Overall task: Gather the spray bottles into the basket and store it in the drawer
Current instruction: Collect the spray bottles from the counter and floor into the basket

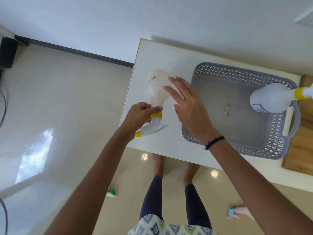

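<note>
A translucent white spray bottle (156, 89) with a yellow collar and a small red-framed label lies on the white table (152, 53). My left hand (138, 116) grips its neck by the yellow collar, the trigger head pointing toward me. My right hand (188, 104) hovers over the bottle's body with fingers spread, holding nothing. To the right stands a grey perforated basket (220, 68). A second white spray bottle (271, 98) with a yellow collar lies across the basket's far right rim, its nozzle cut off by the frame edge.
A small yellowish scrap (226, 111) lies on the basket floor. A wooden board (303, 150) sits under the basket's right side. The table edge runs close to my legs. On the glossy tile floor lie a green-white object (112, 192) and a pink-blue one (234, 211).
</note>
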Motion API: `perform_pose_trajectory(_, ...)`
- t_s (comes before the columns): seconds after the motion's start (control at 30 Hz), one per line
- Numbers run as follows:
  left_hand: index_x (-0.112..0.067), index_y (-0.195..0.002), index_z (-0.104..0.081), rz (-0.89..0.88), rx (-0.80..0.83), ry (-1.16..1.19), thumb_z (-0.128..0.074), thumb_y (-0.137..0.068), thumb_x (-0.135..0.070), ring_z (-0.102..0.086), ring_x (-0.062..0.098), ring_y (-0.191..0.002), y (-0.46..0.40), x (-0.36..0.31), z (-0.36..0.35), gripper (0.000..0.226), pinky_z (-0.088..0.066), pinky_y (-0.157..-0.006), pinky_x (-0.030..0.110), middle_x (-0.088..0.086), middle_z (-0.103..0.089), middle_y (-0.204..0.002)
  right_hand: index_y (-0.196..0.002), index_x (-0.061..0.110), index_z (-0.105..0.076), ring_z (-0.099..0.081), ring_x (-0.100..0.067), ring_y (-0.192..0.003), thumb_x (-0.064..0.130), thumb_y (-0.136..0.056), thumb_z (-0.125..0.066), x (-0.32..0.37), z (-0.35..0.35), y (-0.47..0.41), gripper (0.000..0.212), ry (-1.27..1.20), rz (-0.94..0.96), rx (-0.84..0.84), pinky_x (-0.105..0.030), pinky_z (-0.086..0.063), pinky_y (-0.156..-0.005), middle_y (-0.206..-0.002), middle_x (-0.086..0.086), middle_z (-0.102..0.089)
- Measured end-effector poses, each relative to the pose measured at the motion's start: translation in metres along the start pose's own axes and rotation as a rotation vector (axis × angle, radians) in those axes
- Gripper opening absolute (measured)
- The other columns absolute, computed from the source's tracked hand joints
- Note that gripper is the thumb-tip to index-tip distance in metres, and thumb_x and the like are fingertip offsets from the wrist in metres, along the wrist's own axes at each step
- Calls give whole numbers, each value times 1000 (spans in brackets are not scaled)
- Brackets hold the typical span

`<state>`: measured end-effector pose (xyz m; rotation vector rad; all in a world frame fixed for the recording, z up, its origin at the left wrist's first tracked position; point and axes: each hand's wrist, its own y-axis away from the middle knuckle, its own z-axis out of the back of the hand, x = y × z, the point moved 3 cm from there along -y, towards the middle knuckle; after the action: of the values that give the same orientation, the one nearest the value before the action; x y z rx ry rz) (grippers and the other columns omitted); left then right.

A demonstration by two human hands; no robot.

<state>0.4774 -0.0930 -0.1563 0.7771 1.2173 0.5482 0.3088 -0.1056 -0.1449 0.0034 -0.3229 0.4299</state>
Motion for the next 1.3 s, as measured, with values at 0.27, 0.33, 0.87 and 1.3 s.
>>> perform_pose_trajectory(0.27,-21,-71,-73,88,252,115,-60,-88,-42,-59,10,-59,31,-38,12,30,-48,-56,15,0,-65,-71,-136,13,-45,-29,-31,-140,24,-82,-68,10,-8,-25,60,-273,-7,-59,-45,-36,-110,-147,-12,-37)
perform_pose_trajectory(0.33,-17,-83,-72,65,292,106,-59,-89,-42,-59,10,-64,34,-46,6,29,-50,-58,15,1,-65,-77,-132,10,-50,-33,-32,-136,26,-86,-58,11,3,-25,49,-361,-52,-106,-41,-35,-111,-142,-14,-41)
perform_pose_trajectory(0.87,-33,-125,-47,-726,-25,-247,-78,-75,-32,-47,16,-122,35,-98,-117,59,-47,-98,35,-24,-46,-121,-107,3,-66,-48,11,-112,25,-70,-82,-111,100,55,45,-705,-305,-152,-8,-34,-100,-122,-7,-56)
perform_pose_trajectory(1.3,-1,-137,-42,-683,73,-441,-84,-64,-12,-42,29,-126,-47,-69,-250,85,-35,-97,23,15,-49,-136,-102,16,-66,-62,-4,-97,13,-70,-75,-186,77,94,33,-732,-391,30,-14,-49,-82,-105,3,-67)
